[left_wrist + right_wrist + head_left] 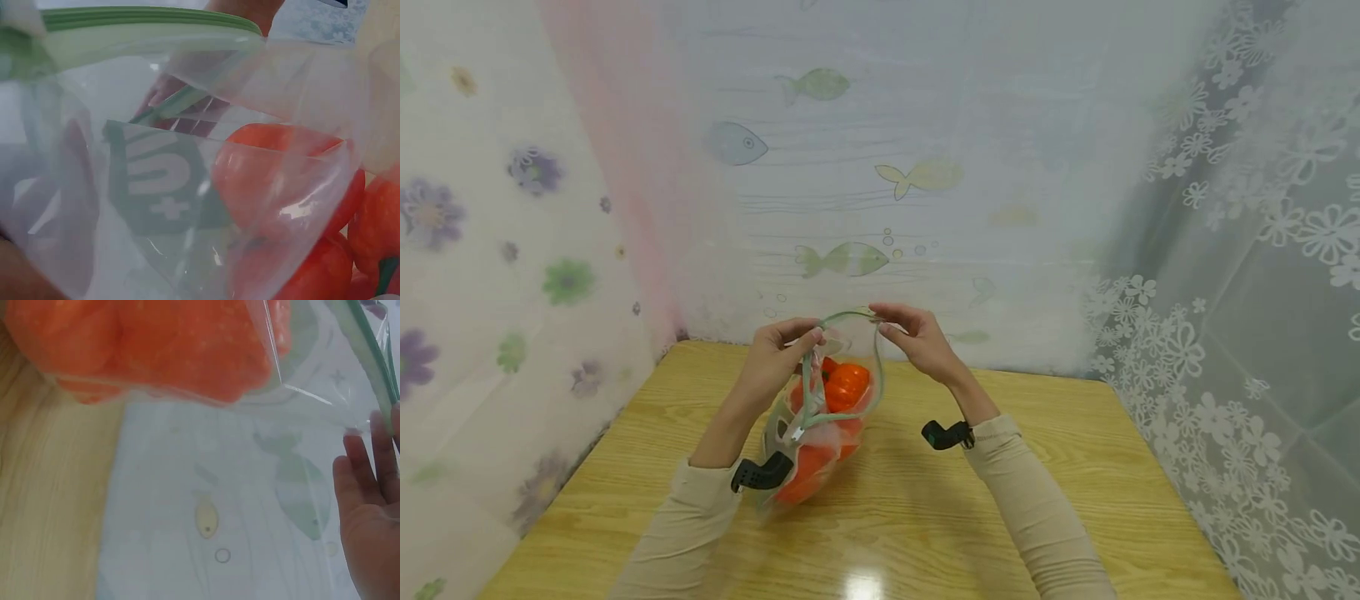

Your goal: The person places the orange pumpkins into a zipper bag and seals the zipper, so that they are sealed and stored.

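Note:
A clear zipper bag [786, 421] with a green zip rim leans on the wooden table, its mouth spread wide toward me. Inside lie several orange-red bell peppers [847, 387], one with a green stem showing in the left wrist view. My left hand [778, 354] pinches the rim at its left side between thumb and fingers. At the rim's far right, my right hand [917, 337] pinches the edge with thumb and forefinger. A white slider [797, 433] sits at the rim's near corner. Through the film, the left wrist view shows a green printed patch [165, 181].
The wooden table [1000, 500] runs back to a pale curtain [1000, 100] printed with fish. Flowered curtains hang on the left [490, 275] and right [1262, 333]. Each wrist wears a black camera mount, one on the left [762, 472] and one on the right [946, 435].

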### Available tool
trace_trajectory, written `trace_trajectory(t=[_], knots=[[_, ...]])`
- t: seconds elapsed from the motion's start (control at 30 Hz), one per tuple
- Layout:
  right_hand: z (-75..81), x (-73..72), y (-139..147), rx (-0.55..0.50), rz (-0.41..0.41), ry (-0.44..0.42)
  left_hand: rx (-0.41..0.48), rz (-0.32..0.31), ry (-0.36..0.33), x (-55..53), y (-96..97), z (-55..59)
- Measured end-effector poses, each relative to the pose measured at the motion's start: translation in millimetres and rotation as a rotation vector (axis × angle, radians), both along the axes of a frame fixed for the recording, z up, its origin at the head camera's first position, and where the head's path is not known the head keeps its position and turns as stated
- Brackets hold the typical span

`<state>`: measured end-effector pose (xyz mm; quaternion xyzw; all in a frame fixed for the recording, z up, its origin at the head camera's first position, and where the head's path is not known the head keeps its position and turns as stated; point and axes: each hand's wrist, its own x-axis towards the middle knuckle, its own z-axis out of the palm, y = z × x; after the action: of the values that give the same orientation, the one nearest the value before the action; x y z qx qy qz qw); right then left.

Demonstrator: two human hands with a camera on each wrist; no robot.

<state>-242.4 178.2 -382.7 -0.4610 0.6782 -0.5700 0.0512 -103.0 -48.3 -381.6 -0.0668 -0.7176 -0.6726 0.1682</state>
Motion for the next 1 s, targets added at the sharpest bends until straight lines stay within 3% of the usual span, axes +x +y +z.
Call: trace_trajectory(t=[0.2,0.33,0.5,0.7,0.87,0.93,1.0], knots=[[-6.1,-2.9,2,-0.021,-0.052,0.017,-0.051,-0.06,0.006,2.5,-2.1,-2.4],[-9.2,-5.3,3,-0.075,-0.086,0.018,-0.124,-0.094,-0.008,11.0,-9.4,-4.7],[-7.6,-5.3,3,-0.169,-0.118,-0.007,-0.14,-0.159,-0.014,23.5,-18.9,-9.1],[-2.5,12.2,24,-0.243,-0.159,-0.04,-0.176,-0.201,0.008,61.4,-3.6,-19.3],[-0.4,26.6,42,-0.256,-0.186,-0.037,-0.134,-0.258,0.043,87.9,13.2,-30.8],[0.4,31.2,50,-0.254,-0.182,-0.055,-0.111,-0.243,0.053,97.1,22.2,-35.6],[0.9,36.1,58,-0.258,-0.169,-0.076,-0.094,-0.175,0.052,104.9,31.7,-40.3]])
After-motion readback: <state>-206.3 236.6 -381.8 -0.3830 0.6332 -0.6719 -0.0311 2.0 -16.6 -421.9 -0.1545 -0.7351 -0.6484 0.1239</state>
